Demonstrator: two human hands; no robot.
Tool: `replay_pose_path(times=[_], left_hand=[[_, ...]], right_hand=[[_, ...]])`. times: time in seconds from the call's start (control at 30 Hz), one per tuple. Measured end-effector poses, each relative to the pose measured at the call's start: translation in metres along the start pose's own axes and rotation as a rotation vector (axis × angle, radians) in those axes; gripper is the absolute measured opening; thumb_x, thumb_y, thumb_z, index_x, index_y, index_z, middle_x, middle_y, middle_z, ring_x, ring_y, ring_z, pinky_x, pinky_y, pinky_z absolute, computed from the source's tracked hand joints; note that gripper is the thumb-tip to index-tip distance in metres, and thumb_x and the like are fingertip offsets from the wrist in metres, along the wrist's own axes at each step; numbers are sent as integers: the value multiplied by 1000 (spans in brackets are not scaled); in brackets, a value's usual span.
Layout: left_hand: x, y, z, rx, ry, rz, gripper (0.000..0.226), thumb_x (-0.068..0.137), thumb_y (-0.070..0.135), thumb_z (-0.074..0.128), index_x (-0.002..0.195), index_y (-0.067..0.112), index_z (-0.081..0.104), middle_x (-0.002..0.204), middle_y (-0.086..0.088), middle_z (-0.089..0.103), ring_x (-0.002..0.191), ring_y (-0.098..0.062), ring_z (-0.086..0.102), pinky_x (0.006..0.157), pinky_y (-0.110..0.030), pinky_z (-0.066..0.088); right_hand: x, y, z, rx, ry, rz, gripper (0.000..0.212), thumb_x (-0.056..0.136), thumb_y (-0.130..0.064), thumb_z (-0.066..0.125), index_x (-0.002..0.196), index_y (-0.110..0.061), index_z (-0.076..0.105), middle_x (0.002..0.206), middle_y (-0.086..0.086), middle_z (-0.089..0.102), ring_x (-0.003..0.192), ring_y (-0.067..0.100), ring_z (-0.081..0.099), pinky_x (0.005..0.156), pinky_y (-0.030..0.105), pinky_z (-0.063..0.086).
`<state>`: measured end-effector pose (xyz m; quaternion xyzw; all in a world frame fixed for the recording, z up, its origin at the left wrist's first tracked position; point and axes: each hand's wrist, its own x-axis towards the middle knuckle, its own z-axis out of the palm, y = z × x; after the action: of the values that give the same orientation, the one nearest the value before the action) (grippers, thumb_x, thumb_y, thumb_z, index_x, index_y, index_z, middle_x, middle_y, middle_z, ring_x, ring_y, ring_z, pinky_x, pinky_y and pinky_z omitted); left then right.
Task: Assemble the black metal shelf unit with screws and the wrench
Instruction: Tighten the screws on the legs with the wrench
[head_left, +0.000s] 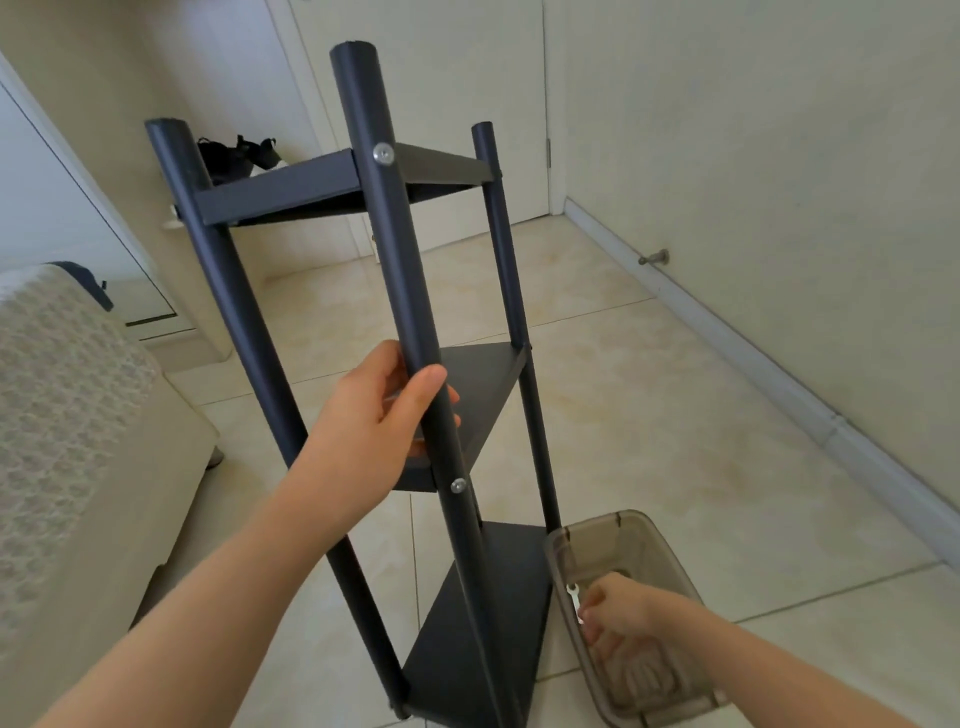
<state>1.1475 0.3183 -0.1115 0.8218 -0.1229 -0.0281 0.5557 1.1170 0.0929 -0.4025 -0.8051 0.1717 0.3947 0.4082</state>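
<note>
Around the front pole (395, 270) of the black shelf unit (280, 195), just above its middle shelf (483, 395), the left hand (384, 421) is wrapped, steadying the frame. Right of the unit's base, the right hand (623, 618) reaches into a smoky plastic bin (639, 525) and pinches the small wrench (574, 600). Fetching the tool seems to be the step in hand; next it likely goes to a screw (458, 486) for tightening. The unit stands upright on the tiled floor (675, 415), with three triangular shelves on three poles.
</note>
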Motion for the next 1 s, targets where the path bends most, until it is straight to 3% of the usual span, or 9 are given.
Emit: replay_pose_path(times=[0.13, 0.27, 0.37, 0.5, 0.63, 0.7, 0.87, 1.0], left_hand=[[2, -2, 1, 24, 21, 4, 8, 100, 27, 52, 105, 23, 57, 90, 3, 74, 82, -7, 74, 62, -19, 58], [1, -3, 1, 52, 26, 32, 6, 101, 25, 51, 104, 22, 56, 88, 3, 73, 80, -7, 74, 61, -15, 56], [2, -2, 3, 49, 28, 50, 6, 101, 24, 51, 103, 21, 56, 87, 2, 73, 79, -8, 74, 61, -16, 56], [4, -2, 6, 49, 11, 51, 5, 101, 24, 51, 102, 22, 55, 85, 4, 73, 79, -8, 74, 61, -17, 57], [7, -1, 11, 69, -24, 52, 5, 99, 26, 51, 103, 25, 54, 87, 10, 72, 81, -5, 73, 60, -15, 56], [7, -1, 13, 58, -28, 53, 5, 99, 26, 51, 102, 25, 55, 88, 10, 72, 81, -5, 73, 61, -15, 56], [7, 0, 18, 9, -31, 55, 8, 97, 26, 53, 102, 24, 57, 87, 8, 74, 81, -8, 74, 62, -18, 57], [7, 0, 18, 19, -32, 85, 29, 82, 42, 51, 103, 24, 58, 87, 8, 74, 82, -10, 74, 64, -20, 59]], right_hand=[[0, -3, 1, -27, 41, -20, 20, 101, -17, 47, 115, -9, 60, 91, 1, 68, 81, 15, 69, 67, 26, 58], [16, 2, 4, -20, 103, -33, 21, 98, -12, 49, 104, -3, 68, 77, 1, 65, 75, 18, 65, 69, 27, 58], [34, 12, 6, -46, 164, 5, 17, 94, -7, 51, 99, -3, 67, 74, 3, 61, 67, 18, 61, 50, 19, 48], [61, 21, 15, -81, 221, 36, 23, 97, -9, 48, 114, -1, 62, 100, 8, 63, 90, 21, 62, 61, 21, 46], [81, 19, 22, -118, 275, 72, 18, 98, -14, 50, 110, -8, 61, 115, 10, 65, 100, 23, 62, 72, 23, 43], [90, 19, 23, -112, 293, 80, 18, 99, -18, 51, 109, -8, 62, 113, 9, 66, 101, 24, 63, 72, 23, 42], [108, 32, 26, 4, 391, 127, 11, 97, -21, 57, 93, -11, 58, 100, 7, 67, 83, 20, 61, 64, 27, 46], [116, 41, 31, 50, 428, 127, 9, 95, -21, 58, 92, -13, 60, 95, 5, 65, 82, 20, 62, 66, 29, 46]])
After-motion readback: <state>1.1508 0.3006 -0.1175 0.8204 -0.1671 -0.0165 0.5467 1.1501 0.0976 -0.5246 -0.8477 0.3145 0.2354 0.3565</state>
